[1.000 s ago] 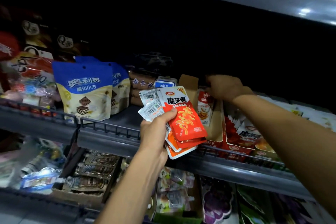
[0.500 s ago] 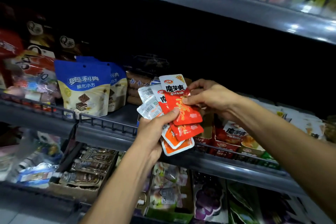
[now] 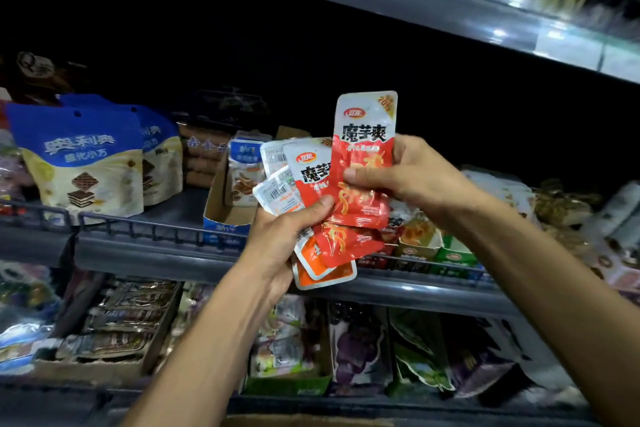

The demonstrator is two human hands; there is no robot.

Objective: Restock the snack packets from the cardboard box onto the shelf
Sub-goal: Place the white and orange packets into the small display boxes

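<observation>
Midway, we judge: our left hand (image 3: 280,236) grips a fan of packets (image 3: 311,191), our right hand (image 3: 412,173) pinches the top packet (image 3: 363,149), shelf (image 3: 145,253) part-stocked

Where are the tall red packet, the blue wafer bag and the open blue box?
Red packet (image 3: 365,135): head view, on its printed black lettering.
Blue wafer bag (image 3: 81,163): head view, front panel.
Blue box (image 3: 221,229): head view, front wall.
</observation>
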